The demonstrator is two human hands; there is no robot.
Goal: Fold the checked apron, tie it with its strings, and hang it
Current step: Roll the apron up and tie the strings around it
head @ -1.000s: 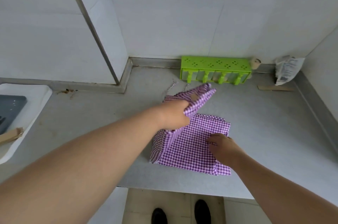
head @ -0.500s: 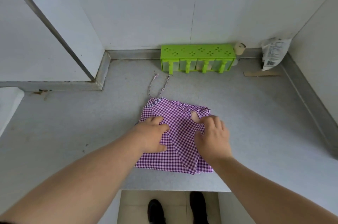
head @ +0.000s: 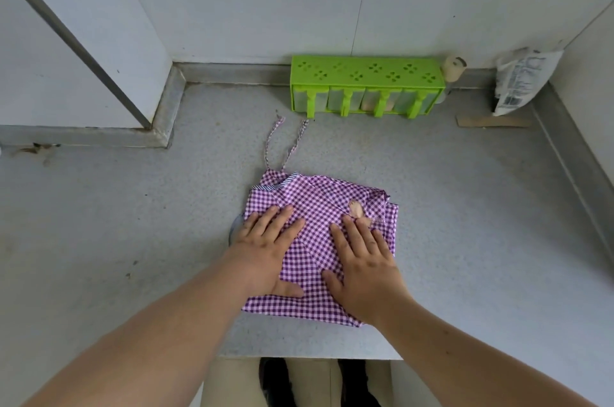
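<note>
Checked apron [head: 319, 223] folded into square on grey surface [head: 133, 223]. Left hand [head: 265, 257] and right hand [head: 362, 267] pressing flat on it, fingers spread. Strings [head: 285, 144] trail beyond fingertips. Judged light, limp, unfolds easily; best taken by strings.

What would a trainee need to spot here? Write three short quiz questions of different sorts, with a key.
1. True or false: both hands lie flat on the folded apron.
2. Which way do the apron strings trail? A) toward the green rack B) off the counter's near edge
3. Fill in: the white bag leans in the back ____ corner.

Key: 1 true: left hand, right hand. 2 A. 3 right.
</note>
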